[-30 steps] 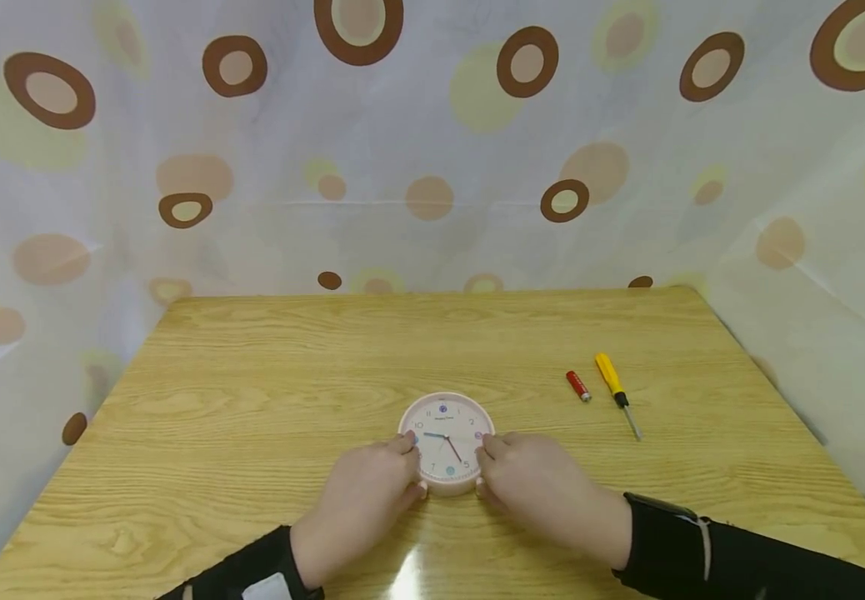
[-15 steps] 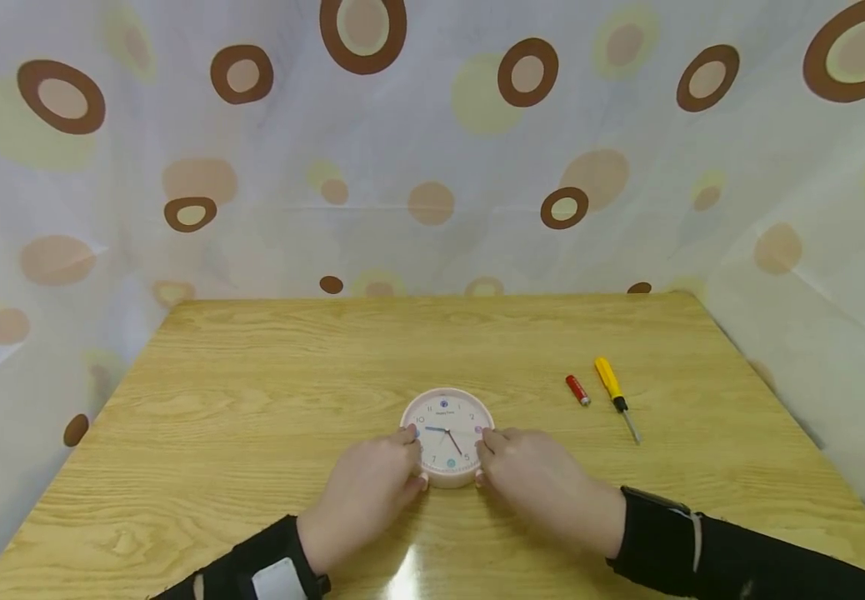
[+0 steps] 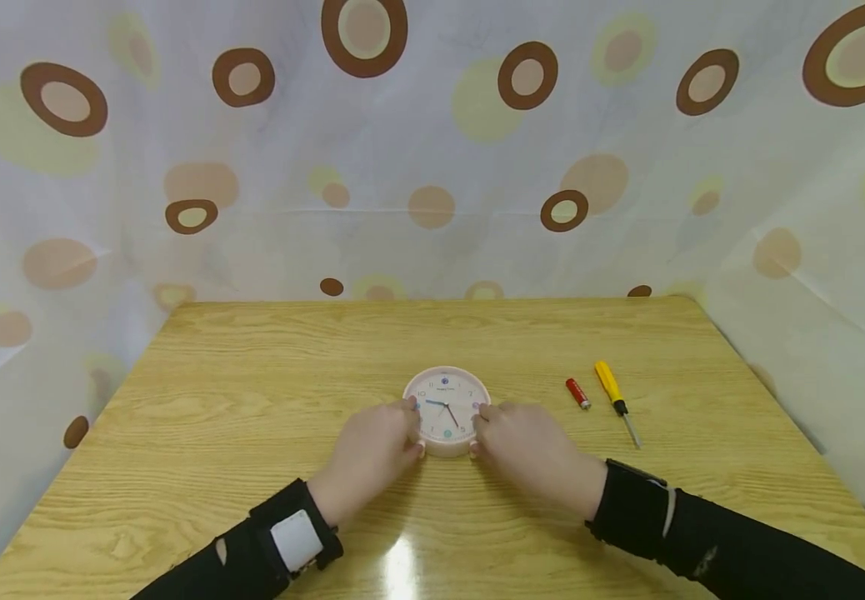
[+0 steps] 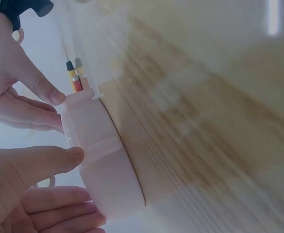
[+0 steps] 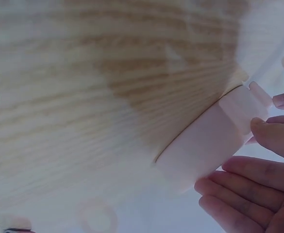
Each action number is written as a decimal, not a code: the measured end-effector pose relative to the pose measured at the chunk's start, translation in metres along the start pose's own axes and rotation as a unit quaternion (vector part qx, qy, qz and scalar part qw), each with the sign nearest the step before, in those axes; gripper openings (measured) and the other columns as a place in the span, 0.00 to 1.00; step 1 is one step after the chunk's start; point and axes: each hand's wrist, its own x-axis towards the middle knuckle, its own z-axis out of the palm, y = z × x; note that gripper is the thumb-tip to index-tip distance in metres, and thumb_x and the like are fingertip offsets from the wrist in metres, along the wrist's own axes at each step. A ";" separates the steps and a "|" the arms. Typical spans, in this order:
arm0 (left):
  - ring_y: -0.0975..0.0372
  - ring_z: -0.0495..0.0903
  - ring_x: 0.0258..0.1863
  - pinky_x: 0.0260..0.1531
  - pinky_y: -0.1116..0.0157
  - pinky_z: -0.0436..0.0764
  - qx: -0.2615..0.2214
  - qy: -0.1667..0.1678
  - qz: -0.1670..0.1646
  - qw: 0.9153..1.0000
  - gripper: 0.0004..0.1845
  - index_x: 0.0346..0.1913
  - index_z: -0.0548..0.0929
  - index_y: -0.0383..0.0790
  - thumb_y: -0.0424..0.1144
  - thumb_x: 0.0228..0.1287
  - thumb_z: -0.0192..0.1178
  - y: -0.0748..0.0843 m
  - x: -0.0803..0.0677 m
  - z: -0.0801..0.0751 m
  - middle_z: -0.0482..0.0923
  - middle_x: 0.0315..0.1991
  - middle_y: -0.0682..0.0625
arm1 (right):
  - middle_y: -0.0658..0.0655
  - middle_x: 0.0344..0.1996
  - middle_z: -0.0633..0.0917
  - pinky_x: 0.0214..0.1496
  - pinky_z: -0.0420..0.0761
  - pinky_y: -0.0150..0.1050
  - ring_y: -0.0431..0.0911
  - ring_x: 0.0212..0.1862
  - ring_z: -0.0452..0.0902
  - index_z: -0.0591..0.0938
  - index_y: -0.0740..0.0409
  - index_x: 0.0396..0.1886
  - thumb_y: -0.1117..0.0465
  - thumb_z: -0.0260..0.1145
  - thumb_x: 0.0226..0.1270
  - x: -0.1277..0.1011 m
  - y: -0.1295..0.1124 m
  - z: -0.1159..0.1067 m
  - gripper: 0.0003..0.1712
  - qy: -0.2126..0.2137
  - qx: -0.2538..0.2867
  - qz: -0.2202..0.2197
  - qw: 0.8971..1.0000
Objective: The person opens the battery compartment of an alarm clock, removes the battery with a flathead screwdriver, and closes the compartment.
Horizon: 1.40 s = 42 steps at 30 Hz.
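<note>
Round wall clock (image 3: 447, 410) held between both hands at the middle of the tabletop (image 3: 252, 392), face up. The clock lies directly ahead of the person — the left hand (image 3: 374, 450) grips its left rim, the right hand (image 3: 530, 450) its right rim, so the two hands sit opposite each other across the disc and equally near it. A round body has no long axis; the only orientation cue is the dial, whose twelve points away from the person. In the left wrist view the thumb and fingers (image 4: 49, 162) curl round the smooth side wall of the clock (image 4: 108, 165); the right wrist view shows the same on the other side, fingers (image 5: 243, 182) wrapped under and against the wall (image 5: 205, 145). From these views I cannot tell whether the case rests on the tabletop or is raised clear of it.

Materials: the case is pale pink plastic, a shallow drum with a matte wall and a white dial bearing coloured numerals and thin hands. The tabletop is glossy light wood grain with a glare patch near the wrists. To the right, well apart from the clock, lie a small red battery (image 3: 578, 392) and, just beside it, a yellow-handled screwdriver (image 3: 616, 400) with its metal tip toward the person. A white curtain (image 3: 432, 167) printed with brown and yellow rings encloses the scene.
</note>
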 end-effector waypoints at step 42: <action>0.49 0.86 0.63 0.61 0.52 0.86 -0.035 0.000 -0.055 0.998 0.05 0.34 0.91 0.41 0.38 0.64 0.76 -0.013 0.025 0.006 0.85 0.65 0.41 | 0.56 0.39 0.93 0.36 0.89 0.40 0.47 0.33 0.87 0.91 0.61 0.39 0.52 0.80 0.64 0.023 0.018 0.018 0.16 0.055 0.045 0.016 0.997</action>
